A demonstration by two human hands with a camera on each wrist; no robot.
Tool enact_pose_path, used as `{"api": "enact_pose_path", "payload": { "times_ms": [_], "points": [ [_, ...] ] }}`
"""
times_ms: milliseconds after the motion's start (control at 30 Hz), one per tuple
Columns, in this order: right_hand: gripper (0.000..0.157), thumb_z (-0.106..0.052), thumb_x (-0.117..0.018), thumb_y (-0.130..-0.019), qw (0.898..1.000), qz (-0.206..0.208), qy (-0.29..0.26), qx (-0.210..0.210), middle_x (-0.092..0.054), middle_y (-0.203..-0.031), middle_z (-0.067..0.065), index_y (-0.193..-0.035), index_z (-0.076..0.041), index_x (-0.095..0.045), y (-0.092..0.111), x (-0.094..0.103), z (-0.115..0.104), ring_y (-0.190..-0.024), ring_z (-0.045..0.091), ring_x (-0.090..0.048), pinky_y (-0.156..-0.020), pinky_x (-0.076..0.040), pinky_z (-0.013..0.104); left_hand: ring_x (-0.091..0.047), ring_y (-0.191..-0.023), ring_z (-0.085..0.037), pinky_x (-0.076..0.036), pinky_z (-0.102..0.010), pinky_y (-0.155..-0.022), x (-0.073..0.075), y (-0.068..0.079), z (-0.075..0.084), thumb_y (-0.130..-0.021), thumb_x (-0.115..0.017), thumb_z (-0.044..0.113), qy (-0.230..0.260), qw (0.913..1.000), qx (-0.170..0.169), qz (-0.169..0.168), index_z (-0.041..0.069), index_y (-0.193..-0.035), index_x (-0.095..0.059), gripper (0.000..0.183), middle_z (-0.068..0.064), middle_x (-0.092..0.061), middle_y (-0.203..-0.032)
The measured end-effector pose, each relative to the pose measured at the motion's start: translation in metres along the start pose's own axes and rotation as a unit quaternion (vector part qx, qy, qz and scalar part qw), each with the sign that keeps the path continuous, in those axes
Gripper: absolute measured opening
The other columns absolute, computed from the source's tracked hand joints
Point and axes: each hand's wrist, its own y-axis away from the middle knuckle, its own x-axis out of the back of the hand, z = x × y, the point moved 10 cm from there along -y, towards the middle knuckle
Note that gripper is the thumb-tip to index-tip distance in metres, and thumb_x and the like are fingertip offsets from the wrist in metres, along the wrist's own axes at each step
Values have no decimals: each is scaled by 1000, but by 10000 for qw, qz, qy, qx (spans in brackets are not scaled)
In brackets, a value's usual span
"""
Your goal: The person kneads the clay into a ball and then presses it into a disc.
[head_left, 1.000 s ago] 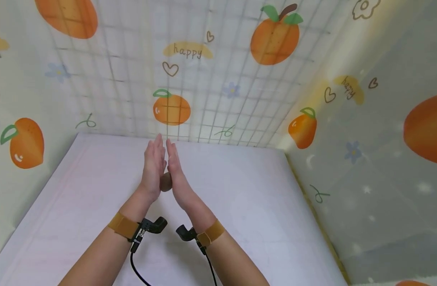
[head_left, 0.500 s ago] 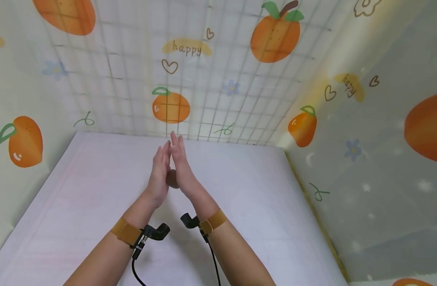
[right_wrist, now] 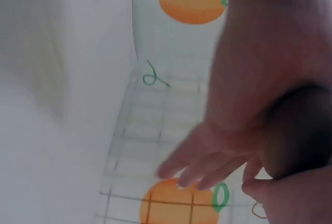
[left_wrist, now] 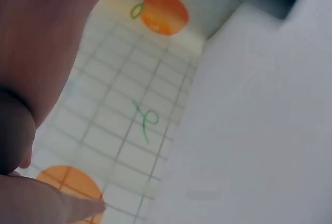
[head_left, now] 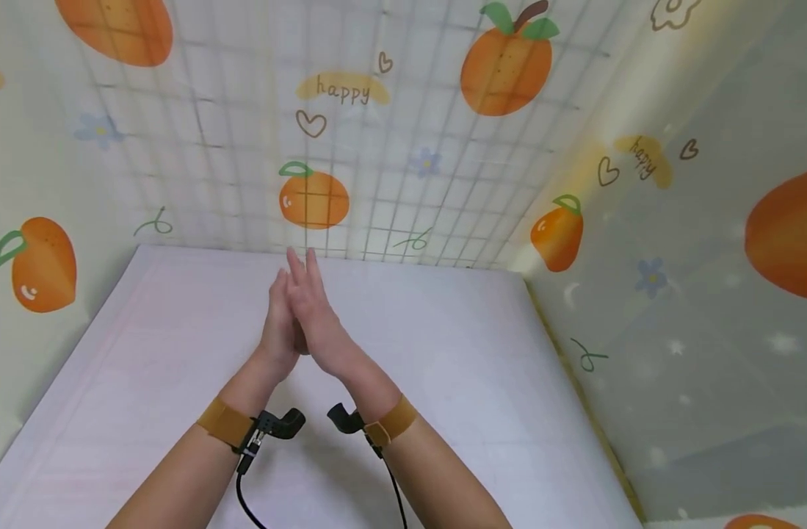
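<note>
A dark brown rounded lump (head_left: 301, 344) sits between the palms, mostly hidden by the hands in the head view. Its smooth rounded side shows larger at the right edge of the right wrist view, where the lump (right_wrist: 301, 136) touches both hands. My left hand (head_left: 277, 334) presses it from the left with straight fingers. From the other side my right hand (head_left: 321, 327) presses flat, its extended fingers slanting over the left fingertips. The left wrist view shows the lump (left_wrist: 14, 130) only in part, at its left edge. What it is made of cannot be told.
Below the hands spreads a white tabletop (head_left: 443, 367). A patterned curtain (head_left: 390, 184) with printed oranges rises behind it, over a wire grid. Both wrists carry tan straps (head_left: 226, 421) with small black cameras (head_left: 283, 424) and trailing cables.
Both hands shifted a little right, then back left, sliding against each other. The right fingers now lie farther over the left ones, and less of the brown lump shows.
</note>
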Motion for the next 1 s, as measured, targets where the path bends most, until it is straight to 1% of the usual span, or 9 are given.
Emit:
{"api": "enact_pose_path", "payload": {
  "times_ms": [67, 233, 400, 567, 667, 733, 900, 967, 1000],
  "points": [
    [86, -95, -18, -93, 9999, 102, 96, -45, 19, -175, -26, -168, -55, -3, -4, 7, 0, -168, 21, 8, -126, -7, 78, -7, -165, -21, -8, -66, -129, -7, 3, 0, -100, -12, 84, 63, 9999, -80, -138, 45, -172, -6, 82, 8, -4, -182],
    [80, -96, -19, -92, 9980, 494, -247, -317, 18, -176, -26, -164, -63, -10, -10, 22, 13, -168, 23, 6, -127, -7, 76, -12, -165, -23, -5, -69, -130, -18, 6, 12, -101, -14, 83, 173, 9989, -349, -266, 38, -173, -10, 85, 8, -15, -180],
    [86, -92, -23, -95, 9966, 506, -558, -341, 8, -178, -27, -169, -53, -5, -8, 17, 20, -169, 18, 6, -129, -4, 73, -2, -169, -19, 3, -70, -130, -8, 3, 22, -101, -18, 82, 327, 9986, -410, -56, 40, -173, -5, 84, 16, -4, -181],
    [94, -91, -21, -96, 9986, 210, -486, -88, 4, -177, -31, -172, -42, 4, -2, -1, 9, -169, 14, 6, -129, -4, 73, -10, -166, -17, -14, -57, -128, 7, -1, 21, -101, -17, 82, 394, 9984, -364, 152, 39, -173, -7, 84, 17, -8, -181],
    [86, -92, -18, -96, 9998, 131, -172, 18, 12, -175, -30, -170, -50, -4, 2, -6, -2, -168, 16, 5, -127, -5, 76, -14, -164, -16, -24, -46, -122, 9, -2, 12, -100, -17, 84, 470, 9987, -172, 123, 39, -173, -8, 86, 17, -10, -180],
    [78, -88, -18, -98, 9999, 150, 50, 24, 16, -175, -29, -168, -55, -7, 1, -5, -8, -169, 19, 5, -126, -2, 78, -14, -165, -14, -23, -44, -126, 5, -1, 5, -101, -18, 83, 526, 9985, -120, -24, 39, -173, -7, 85, 17, -8, -181],
    [71, -86, -19, -100, 9986, 449, 238, -171, 16, -175, -30, -165, -60, -12, -7, 11, 2, -169, 19, 4, -128, -4, 74, -30, -161, -21, -26, -56, -129, -10, 11, -5, -103, -13, 81, 358, 9988, -130, -323, 39, -172, -14, 81, 0, -39, -170],
    [74, -90, -20, -97, 9980, 585, 121, -221, 15, -175, -30, -164, -62, -14, -10, 17, 10, -169, 20, 3, -128, -8, 73, -32, -160, -25, -24, -63, -128, -13, 14, -2, -102, -12, 82, 278, 9989, -179, -338, 41, -172, -14, 81, -4, -44, -168],
    [74, -91, -21, -96, 9977, 632, 65, -228, 15, -175, -29, -164, -63, -14, -11, 19, 14, -169, 21, 3, -128, -8, 74, -30, -161, -27, -23, -65, -128, -14, 14, 2, -102, -12, 82, 258, 9988, -233, -338, 42, -172, -12, 81, -1, -40, -171]
  ]
}}
